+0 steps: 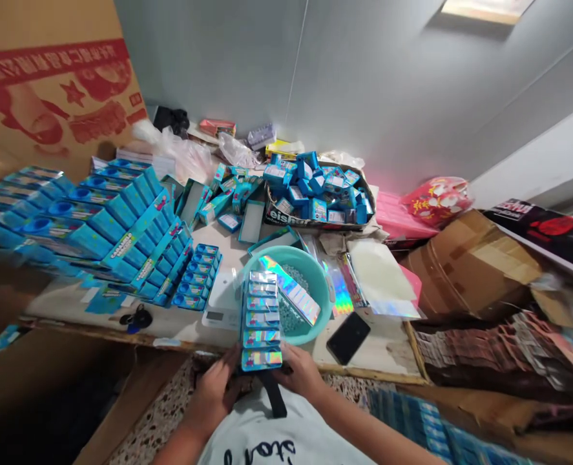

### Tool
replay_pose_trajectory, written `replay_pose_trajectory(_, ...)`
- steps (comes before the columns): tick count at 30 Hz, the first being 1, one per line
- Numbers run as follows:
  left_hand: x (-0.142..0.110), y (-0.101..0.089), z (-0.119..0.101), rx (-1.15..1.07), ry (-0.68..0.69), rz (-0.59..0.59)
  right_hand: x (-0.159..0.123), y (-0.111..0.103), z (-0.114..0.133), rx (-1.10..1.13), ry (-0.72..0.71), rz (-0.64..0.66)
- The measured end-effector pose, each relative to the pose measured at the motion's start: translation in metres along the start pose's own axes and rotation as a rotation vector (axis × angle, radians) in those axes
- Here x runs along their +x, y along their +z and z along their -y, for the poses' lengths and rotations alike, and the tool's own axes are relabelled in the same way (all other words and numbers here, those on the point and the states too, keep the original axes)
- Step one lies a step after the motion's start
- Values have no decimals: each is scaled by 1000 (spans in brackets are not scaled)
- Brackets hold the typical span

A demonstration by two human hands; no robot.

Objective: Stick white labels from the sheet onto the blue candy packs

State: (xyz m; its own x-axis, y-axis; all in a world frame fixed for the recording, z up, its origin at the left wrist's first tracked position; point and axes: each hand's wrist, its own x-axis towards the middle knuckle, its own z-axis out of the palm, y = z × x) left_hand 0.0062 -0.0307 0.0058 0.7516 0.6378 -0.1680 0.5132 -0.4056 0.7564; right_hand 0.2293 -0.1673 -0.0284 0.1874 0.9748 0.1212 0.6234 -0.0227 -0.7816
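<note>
A blue tray of small boxes (261,321) with shiny holographic fronts stands in front of my body, its near end between my two hands. My left hand (219,381) grips it at the lower left. On the opposite side, my right hand (296,369) holds the lower right edge; some fingers of both hands are hidden. Just beyond the tray is a turquoise basin (329,284) with small pale beads (291,318) in it. A holographic strip (298,296) lies across the beads. Partly behind the tray sits a white scale (221,294).
Filled blue display boxes (135,242) are stacked at the left. A carton of loose blue boxes (322,223) stands behind the basin. To the right are a black phone (348,337), white sheets (380,271) and a brown cardboard box (470,265). Keys (137,319) lie near the front edge.
</note>
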Motion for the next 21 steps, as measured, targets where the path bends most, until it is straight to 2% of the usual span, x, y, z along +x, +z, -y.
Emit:
replay_pose_trajectory(2, -4, -2, 7, -41, -38, 33, -5, 7, 2, -46, -28, -41)
replay_pose_trajectory(5, -1, 0, 15, -19, -157, -43, -3, 11, 8, -31, -21, -67)
replay_pose_trajectory(7, 2, 4, 18, 6, -177, -71, 2, 12, 13, 51, 63, -95)
replay_pose_trajectory(10, 2, 10, 20, 21, -165, -61, 11, 11, 20, 244, 264, -188)
replay_pose_trajectory(13, -3, 16, 23, 24, -144, -48, 19, 9, 26, 456, 393, -146)
replay_pose_trajectory(17, -4, 24, 31, 37, -114, -74, 28, 7, 29, 762, 381, -21)
replay_pose_trajectory(21, 7, 32, 37, 39, -27, -94, 32, 10, 21, 781, 283, -89)
